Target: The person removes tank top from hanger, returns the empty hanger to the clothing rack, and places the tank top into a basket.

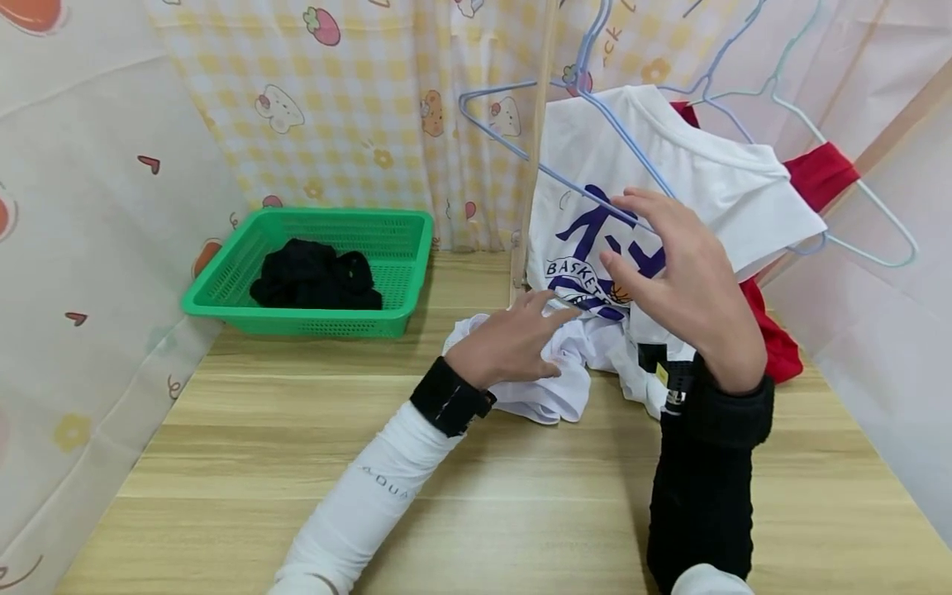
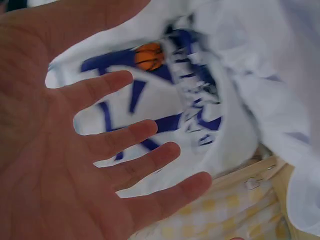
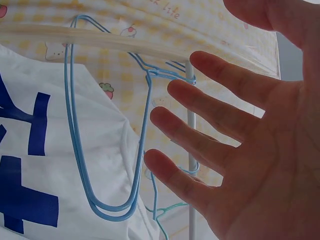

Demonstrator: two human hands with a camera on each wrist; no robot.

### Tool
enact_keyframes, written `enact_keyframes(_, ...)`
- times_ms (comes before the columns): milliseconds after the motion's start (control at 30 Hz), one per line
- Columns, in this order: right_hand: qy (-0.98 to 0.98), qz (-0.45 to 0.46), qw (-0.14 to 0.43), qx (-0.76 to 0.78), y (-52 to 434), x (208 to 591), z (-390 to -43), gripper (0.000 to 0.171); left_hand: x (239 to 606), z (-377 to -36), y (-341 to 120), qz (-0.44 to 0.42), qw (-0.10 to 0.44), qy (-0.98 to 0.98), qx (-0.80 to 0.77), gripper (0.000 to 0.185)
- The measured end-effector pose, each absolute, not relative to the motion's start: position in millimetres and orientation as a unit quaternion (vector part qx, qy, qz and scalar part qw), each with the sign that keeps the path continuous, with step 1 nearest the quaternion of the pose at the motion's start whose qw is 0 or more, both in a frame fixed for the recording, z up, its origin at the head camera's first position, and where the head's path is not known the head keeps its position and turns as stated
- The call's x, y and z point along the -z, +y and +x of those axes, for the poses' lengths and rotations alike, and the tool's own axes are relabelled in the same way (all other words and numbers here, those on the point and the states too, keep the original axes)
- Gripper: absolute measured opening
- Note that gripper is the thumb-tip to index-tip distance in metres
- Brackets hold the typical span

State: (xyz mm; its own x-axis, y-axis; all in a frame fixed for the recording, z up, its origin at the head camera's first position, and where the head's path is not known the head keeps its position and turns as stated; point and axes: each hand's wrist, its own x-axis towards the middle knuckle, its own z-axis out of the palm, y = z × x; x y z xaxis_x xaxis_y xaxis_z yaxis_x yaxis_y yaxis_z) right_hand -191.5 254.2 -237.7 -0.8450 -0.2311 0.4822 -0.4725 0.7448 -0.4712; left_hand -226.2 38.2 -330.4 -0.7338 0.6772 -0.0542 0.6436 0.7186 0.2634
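Note:
A white shirt with a blue figure print, an orange ball and "BASKET" lettering hangs upright at the right. Empty-looking blue hangers overlap its front. My right hand is raised before the shirt, fingers spread, close to the hangers and holding nothing. Lower down, my left hand reaches over a crumpled white cloth below the print. Its fingers are extended and apart in the left wrist view, with nothing in them; whether it touches the cloth, I cannot tell.
A green basket with a black garment stands at the back left of the wooden table. A wooden post rises left of the shirt. Behind are a red garment and a teal hanger.

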Motion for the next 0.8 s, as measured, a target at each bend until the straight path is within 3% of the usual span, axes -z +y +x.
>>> enact_keyframes(267,-0.914,0.191,0.192,-0.302,256,237,-193,0.060,361,-255,72,0.348,0.192,0.915,0.063,0.117)
enact_keyframes(400,-0.917,0.182,0.185,-0.304,257,237,-192,0.061,366,-267,75,0.338,0.236,0.906,0.096,0.121)
enact_keyframes(533,-0.919,0.178,0.181,-0.302,258,236,-193,0.060,368,-275,72,0.342,0.263,0.899,0.080,0.111)
enact_keyframes(800,-0.919,0.180,0.180,-0.302,260,236,-193,0.058,377,-269,64,0.407,0.259,0.875,0.037,0.079)
